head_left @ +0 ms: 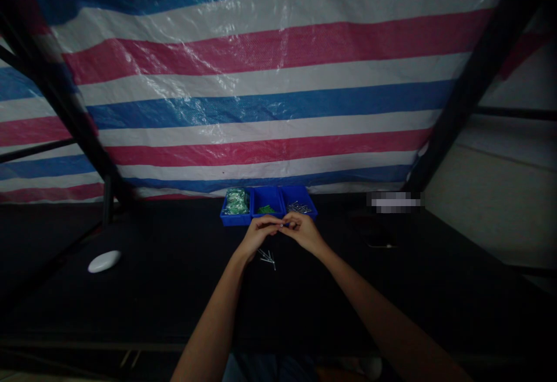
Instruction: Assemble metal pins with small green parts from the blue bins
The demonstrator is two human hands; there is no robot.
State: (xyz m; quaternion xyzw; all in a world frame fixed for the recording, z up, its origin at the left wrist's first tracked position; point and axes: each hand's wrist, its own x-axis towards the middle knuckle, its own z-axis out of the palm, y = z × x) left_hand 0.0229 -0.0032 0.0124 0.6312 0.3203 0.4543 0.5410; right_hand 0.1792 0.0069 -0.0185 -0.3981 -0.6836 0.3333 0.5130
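Observation:
My left hand (259, 232) and my right hand (303, 232) meet fingertip to fingertip just in front of the blue bins. Both are closed in a pinch around something tiny and pale that I cannot make out. Below them on the black table lie several loose thin silvery screws or pins (267, 259). The left blue bin (235, 220) holds green-and-clear plastic packets (237, 201). Small green pieces (265, 209) lie in the middle bin (266, 194). In the right bin (296, 190) is a heap of silvery screws or pins (299, 208), partly hidden by my right hand.
A white rounded object (104, 261) like a computer mouse lies on the black table (174, 301) at left. At right is a dark flat object (382, 239), perhaps a phone. Behind hangs a striped plastic sheet (270, 103), between black frame posts (461, 92).

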